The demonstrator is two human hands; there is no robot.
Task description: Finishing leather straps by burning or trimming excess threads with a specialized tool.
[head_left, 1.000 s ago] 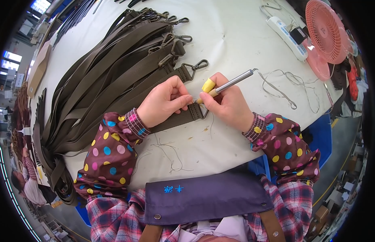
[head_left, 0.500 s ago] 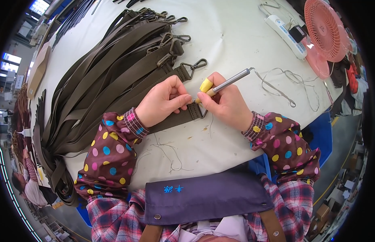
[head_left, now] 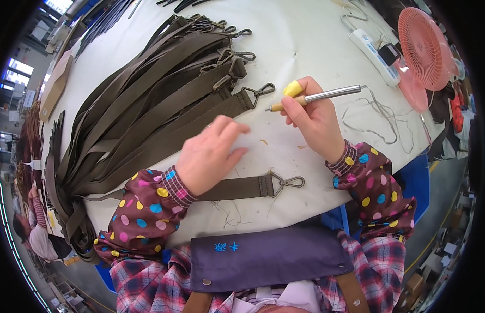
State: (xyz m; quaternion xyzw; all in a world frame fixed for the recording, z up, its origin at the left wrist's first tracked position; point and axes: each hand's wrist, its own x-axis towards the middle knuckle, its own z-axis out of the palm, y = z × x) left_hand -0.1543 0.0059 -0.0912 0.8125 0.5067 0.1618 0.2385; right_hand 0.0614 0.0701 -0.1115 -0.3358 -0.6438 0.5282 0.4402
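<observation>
My right hand (head_left: 318, 120) grips a corded pen-shaped tool (head_left: 334, 93), like a small soldering iron, with a tan grip and a metal barrel. Its thin tip points left, above the table. A yellow cover (head_left: 292, 88) wraps one of that hand's fingers. My left hand (head_left: 206, 156) is open and slightly blurred, its fingers apart with nothing in them. Below it, a dark olive webbing strap (head_left: 234, 189) lies flat, ending in a metal swivel clip (head_left: 293, 181). The left wrist and sleeve hide part of this strap. Behind lies a pile of similar straps (head_left: 143, 99) with clips.
A pink fan (head_left: 422, 49) and a white power strip (head_left: 374, 56) stand at the far right. The tool's cord (head_left: 388, 120) loops over the white table (head_left: 305, 208). Loose threads (head_left: 229, 214) lie near the front, and a blue bin (head_left: 414, 182) sits past the right edge.
My hands have drawn apart; the left no longer pinches at the strap's end. The strap with its clip lies nearer me, apart from the pile. The tool has moved up and right.
</observation>
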